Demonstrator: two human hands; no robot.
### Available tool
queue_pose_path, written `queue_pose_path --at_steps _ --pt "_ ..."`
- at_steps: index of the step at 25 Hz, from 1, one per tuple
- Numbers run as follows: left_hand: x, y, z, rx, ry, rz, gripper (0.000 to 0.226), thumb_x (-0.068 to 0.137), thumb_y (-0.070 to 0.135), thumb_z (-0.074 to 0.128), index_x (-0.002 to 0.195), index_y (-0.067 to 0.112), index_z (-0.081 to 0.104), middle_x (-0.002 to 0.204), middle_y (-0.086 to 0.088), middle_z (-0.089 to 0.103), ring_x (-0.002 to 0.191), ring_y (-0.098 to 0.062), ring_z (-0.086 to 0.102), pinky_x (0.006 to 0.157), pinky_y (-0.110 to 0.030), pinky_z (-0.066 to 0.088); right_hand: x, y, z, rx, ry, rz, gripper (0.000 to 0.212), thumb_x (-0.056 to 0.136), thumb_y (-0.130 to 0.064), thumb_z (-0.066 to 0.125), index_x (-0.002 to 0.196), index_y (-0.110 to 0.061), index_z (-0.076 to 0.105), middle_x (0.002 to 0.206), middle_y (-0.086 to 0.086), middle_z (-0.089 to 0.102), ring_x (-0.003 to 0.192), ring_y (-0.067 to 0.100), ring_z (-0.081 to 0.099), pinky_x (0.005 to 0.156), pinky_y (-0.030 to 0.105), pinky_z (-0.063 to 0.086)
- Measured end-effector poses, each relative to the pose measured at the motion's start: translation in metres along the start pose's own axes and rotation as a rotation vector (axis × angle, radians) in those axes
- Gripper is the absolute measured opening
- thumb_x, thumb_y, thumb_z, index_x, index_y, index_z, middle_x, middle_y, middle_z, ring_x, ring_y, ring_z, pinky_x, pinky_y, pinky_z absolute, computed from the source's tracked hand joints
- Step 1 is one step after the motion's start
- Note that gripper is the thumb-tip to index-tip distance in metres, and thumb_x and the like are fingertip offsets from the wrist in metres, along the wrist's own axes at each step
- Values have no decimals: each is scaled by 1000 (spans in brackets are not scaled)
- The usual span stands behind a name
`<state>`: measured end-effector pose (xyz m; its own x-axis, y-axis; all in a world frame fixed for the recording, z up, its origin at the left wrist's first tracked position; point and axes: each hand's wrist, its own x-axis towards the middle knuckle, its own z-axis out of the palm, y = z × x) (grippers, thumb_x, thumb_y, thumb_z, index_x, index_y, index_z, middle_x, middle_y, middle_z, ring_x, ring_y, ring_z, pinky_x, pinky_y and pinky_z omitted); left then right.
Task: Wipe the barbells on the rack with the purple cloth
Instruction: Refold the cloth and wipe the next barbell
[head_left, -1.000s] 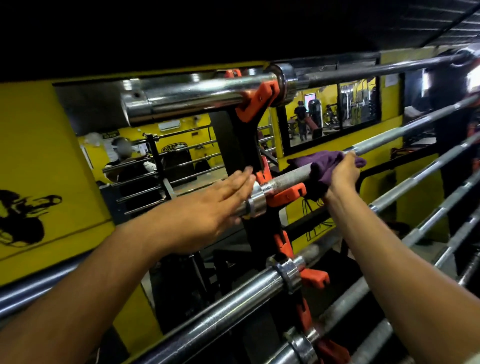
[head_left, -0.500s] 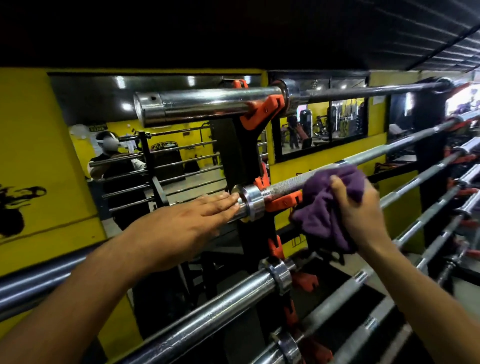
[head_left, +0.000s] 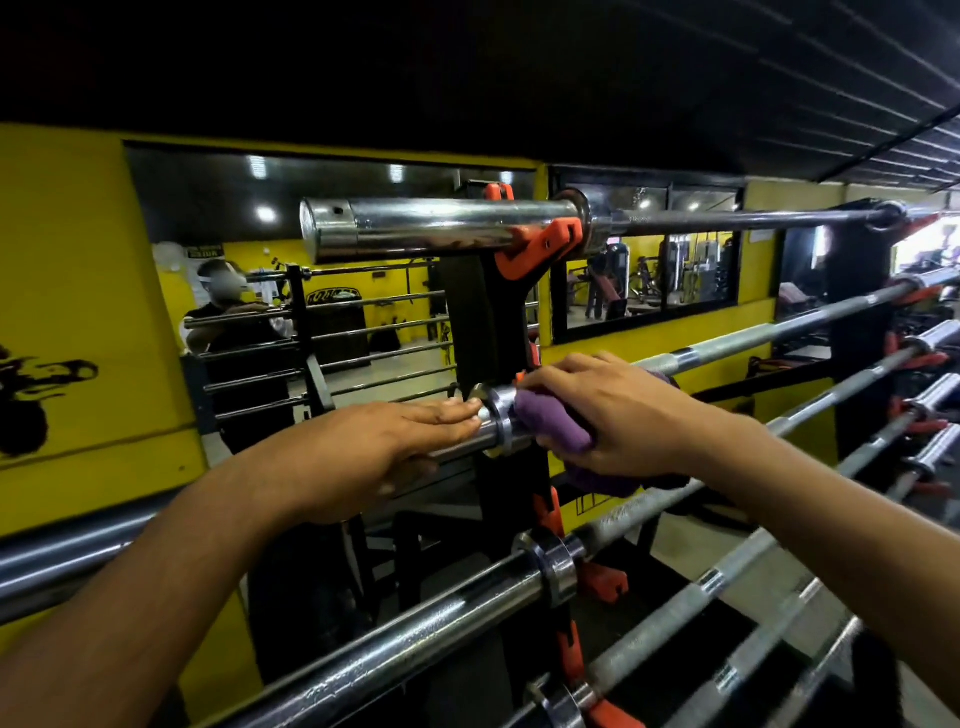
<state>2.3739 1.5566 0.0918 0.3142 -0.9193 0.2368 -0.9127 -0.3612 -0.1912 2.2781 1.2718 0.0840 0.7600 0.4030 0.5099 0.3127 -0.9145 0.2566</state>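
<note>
Several steel barbells lie across a black rack with orange hooks. My right hand grips the purple cloth wrapped round the second barbell, right beside its collar. My left hand lies flat with straight fingers on that bar's sleeve, fingertips touching the collar. The top barbell sits above both hands, and a third barbell runs below my arms.
A yellow wall with mirrors stands behind the rack; a person shows in the reflection. More barbells slope away at lower right toward the far upright. Orange hooks jut from the near post.
My right hand has slid the purple cloth leftward along the second bar up to its collar. My left hand has stayed on the sleeve end.
</note>
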Motion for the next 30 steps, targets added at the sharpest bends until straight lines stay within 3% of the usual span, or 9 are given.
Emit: queue_pose_path --at_steps 4,6,8,10,13,18,20,23,30 --pt "3 0 -6 -84 -21 -30 65 100 24 56 148 55 26 155 40 14 145 9 19 120 -30 27 -18 -13 5 -178 -5 -62 76 88 -60 35 153 -21 30 134 -1 57 126 15 44 112 25 21" --pt "4 0 -10 -103 -19 -33 63 100 26 55 149 54 26 153 43 15 143 11 20 119 -25 24 -18 -14 11 -200 -24 -122 75 90 -50 52 155 -20 28 128 -1 59 121 12 44 108 22 20" --pt "4 1 -12 -108 -17 -39 61 101 27 55 148 54 27 150 45 16 140 15 19 117 -21 22 -14 -8 3 48 5 -89 64 86 -33 70 144 -26 44 120 -6 62 111 6 49 102 22 32" --pt "2 2 -11 -113 -10 -37 61 101 28 54 148 53 27 150 45 16 140 16 19 117 -21 21 -6 0 -6 363 291 -2 46 87 -19 74 130 -20 57 114 -8 66 102 2 61 88 29 52" --pt "2 3 -9 -120 -10 -35 60 101 28 53 149 53 27 152 43 16 141 16 19 119 -23 23 13 -16 -4 599 764 249 28 93 -15 70 119 -9 60 105 -5 68 93 5 66 79 30 55" --pt "0 2 -12 -88 24 -40 56 100 32 54 149 49 34 154 36 25 140 12 28 116 -22 28 23 -62 24 419 864 77 35 95 -10 65 126 2 56 121 10 65 108 19 64 94 33 51" --pt "-7 2 -12 -25 101 -47 49 98 35 56 145 44 44 153 27 35 137 5 38 110 -20 33 33 -68 29 458 775 101 33 98 -17 57 128 -2 54 121 9 63 108 22 62 97 34 47" --pt "-18 4 -9 90 75 -68 51 98 45 46 147 47 34 152 33 22 137 11 27 113 -19 31 54 -74 42 142 406 320 40 90 -42 44 121 -18 51 112 2 60 95 23 56 76 34 41" --pt "-21 -2 -6 -4 112 -57 59 90 57 38 147 43 40 150 31 34 137 12 32 112 -16 32 125 -46 -1 109 -348 364 20 90 -39 56 96 -21 56 98 4 61 87 29 59 74 32 44"
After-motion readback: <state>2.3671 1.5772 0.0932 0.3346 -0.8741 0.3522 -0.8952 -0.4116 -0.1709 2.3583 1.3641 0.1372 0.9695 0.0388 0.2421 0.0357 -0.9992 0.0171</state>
